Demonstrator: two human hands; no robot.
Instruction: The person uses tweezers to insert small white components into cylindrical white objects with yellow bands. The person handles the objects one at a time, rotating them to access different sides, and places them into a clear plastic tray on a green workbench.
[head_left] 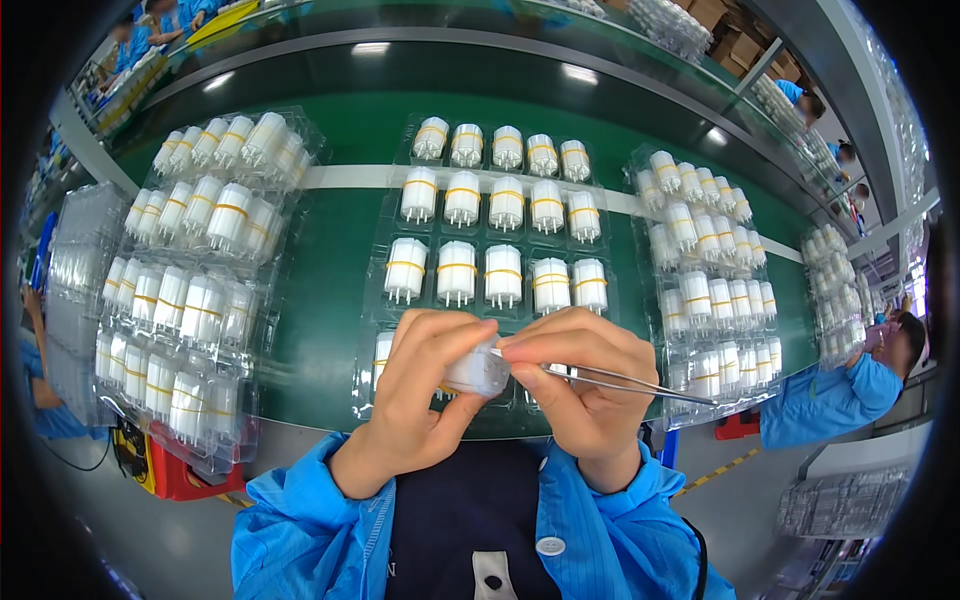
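Note:
My left hand [410,385] is wrapped round a white cylindrical part [476,372] with a translucent end, held above the near edge of the middle tray. Across from it, my right hand [590,385] grips a pair of metal tweezers [640,387], whose shanks stick out to the right past my fingers. The right thumb and forefinger meet at the part's end, and a small white bit shows between them; its kind is too small to tell. Just beyond my hands, a clear plastic tray [430,318] bears rows of white cylinders [457,272] with yellow bands and metal pins.
Stacked clear trays of the same cylinders stand at left [200,300] and right [715,300] on the green bench top [320,290]. Farther right is another tray stack [833,290]. A co-worker in a blue sleeve [830,400] is at the right. A red stool [185,470] stands below left.

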